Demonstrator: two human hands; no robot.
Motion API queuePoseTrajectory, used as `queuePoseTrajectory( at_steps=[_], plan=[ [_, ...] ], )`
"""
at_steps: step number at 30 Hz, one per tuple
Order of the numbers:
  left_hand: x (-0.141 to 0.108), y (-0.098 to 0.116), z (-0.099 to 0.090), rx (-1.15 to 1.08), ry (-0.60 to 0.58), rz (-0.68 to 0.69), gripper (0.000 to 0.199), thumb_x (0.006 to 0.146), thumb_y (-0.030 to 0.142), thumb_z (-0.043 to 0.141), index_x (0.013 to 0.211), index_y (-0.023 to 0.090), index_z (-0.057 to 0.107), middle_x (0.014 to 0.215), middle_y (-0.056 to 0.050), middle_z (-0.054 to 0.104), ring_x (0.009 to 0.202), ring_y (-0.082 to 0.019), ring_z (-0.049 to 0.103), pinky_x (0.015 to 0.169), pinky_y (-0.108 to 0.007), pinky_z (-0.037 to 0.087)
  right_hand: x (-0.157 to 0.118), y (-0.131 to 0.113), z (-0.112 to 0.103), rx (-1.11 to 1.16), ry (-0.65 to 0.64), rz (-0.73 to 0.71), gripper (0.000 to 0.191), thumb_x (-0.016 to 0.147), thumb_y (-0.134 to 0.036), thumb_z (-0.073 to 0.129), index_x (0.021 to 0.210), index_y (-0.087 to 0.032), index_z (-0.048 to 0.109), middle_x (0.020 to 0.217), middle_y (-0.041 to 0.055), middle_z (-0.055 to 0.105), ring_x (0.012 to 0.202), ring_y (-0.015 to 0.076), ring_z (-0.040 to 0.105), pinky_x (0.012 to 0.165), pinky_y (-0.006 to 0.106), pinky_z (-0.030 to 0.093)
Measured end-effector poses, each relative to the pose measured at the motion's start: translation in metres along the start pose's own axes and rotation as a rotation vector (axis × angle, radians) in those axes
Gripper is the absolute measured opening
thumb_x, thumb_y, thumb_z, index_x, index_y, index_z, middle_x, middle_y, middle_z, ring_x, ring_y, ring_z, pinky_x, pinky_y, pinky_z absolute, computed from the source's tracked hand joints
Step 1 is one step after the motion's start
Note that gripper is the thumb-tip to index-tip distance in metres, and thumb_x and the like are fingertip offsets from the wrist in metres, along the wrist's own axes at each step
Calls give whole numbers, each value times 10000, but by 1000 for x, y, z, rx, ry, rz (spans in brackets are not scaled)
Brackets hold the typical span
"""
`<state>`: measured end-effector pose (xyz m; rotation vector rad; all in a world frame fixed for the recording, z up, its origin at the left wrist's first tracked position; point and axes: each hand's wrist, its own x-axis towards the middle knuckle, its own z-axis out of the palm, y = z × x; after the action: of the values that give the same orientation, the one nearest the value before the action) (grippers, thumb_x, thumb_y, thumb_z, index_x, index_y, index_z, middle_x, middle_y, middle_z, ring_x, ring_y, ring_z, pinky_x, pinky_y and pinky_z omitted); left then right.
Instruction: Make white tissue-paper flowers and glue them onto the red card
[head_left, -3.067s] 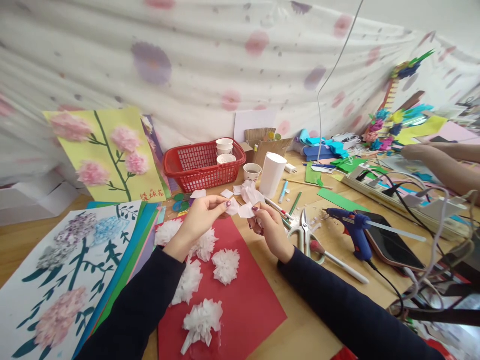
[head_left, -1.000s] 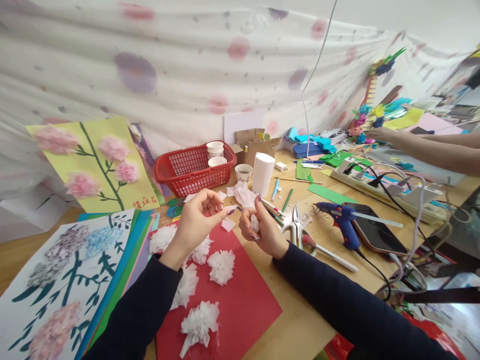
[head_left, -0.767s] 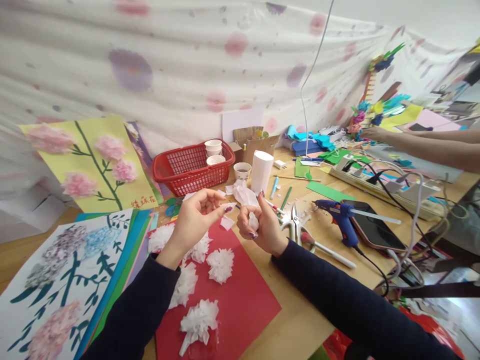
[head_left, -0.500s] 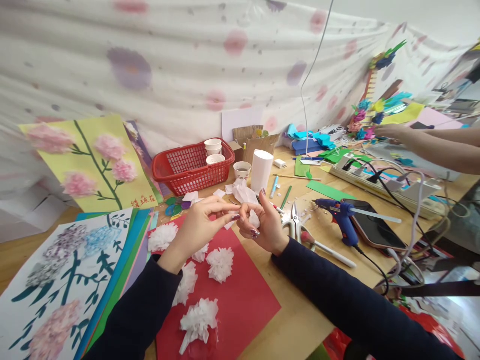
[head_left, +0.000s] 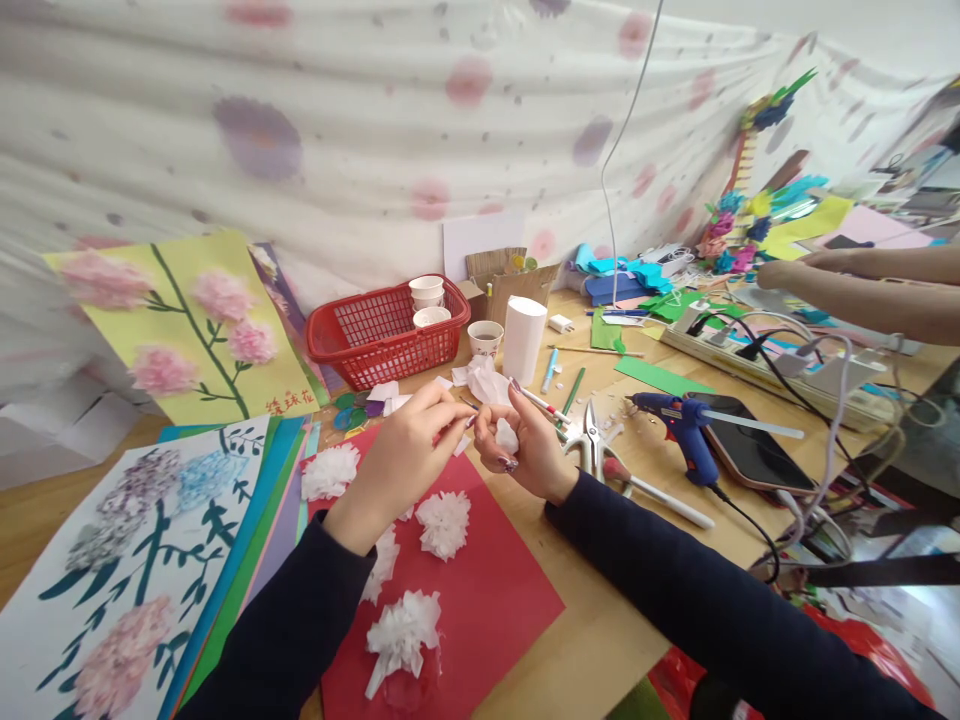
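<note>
Over the red sheet (head_left: 495,590), my two hands are close together. My right hand (head_left: 536,455) has its fingers curled round a small white piece of paper (head_left: 507,436), thumb pointing up. Beside it, my left hand (head_left: 416,450) pinches thumb and fingertips together near the right fingers; what lies in the pinch is too small to make out. Several crumpled white paper flowers lie on the red sheet, among them one (head_left: 443,525) under my hands and one (head_left: 403,632) nearer to me. My left forearm partly hides another.
Behind my hands stand a red basket (head_left: 337,345) with paper cups, a cup of liquid (head_left: 486,340) and a white roll (head_left: 524,340). To the right lie scissors (head_left: 592,445), a blue glue gun (head_left: 686,435), a phone (head_left: 757,440) and a power strip (head_left: 780,370). Another person's arms (head_left: 862,290) reach in.
My left hand has shifted slightly right and its fingers have bunched closer together. More of the white paper shows in my right hand. The other person's arms have moved a little.
</note>
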<state>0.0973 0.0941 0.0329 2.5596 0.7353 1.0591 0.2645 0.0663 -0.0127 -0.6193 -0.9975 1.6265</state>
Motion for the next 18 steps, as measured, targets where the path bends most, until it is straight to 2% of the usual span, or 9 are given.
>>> queuePoseTrajectory(
  at_steps=[5, 9, 11, 18],
  plan=[
    [1, 1, -1, -89, 50, -127, 159, 922, 154, 541, 888, 165, 697, 859, -26, 596, 795, -146, 587, 724, -270, 466, 0, -1, 4, 5, 100, -32, 479, 789, -637, 596, 629, -208, 456, 404, -92, 328, 368, 58, 157, 397, 230, 105],
    [2, -4, -1, -212, 87, -267, 168, 893, 194, 550, 914, 184, 716, 864, -22, 620, 778, -144, 580, 680, -259, 466, -1, -1, 8, 2, 166, -69, 318, 781, -494, 666, 815, -214, 520, 452, -110, 357, 383, 58, 157, 404, 228, 83],
    [3, -5, 1, -283, 103, -318, 174, 884, 237, 559, 910, 183, 723, 873, -27, 635, 789, -150, 591, 686, -264, 473, -2, 0, 9, -46, 166, -55, 302, 749, -418, 718, 875, -208, 541, 462, -121, 342, 399, 53, 172, 417, 219, 88],
    [4, -6, 4, -537, 102, -475, 161, 823, 308, 631, 851, 170, 709, 878, -37, 696, 830, -175, 648, 744, -284, 516, -2, 4, 8, -156, 202, -51, 349, 703, -430, 785, 786, -189, 547, 467, -126, 336, 406, 37, 205, 429, 216, 106]
  ],
)
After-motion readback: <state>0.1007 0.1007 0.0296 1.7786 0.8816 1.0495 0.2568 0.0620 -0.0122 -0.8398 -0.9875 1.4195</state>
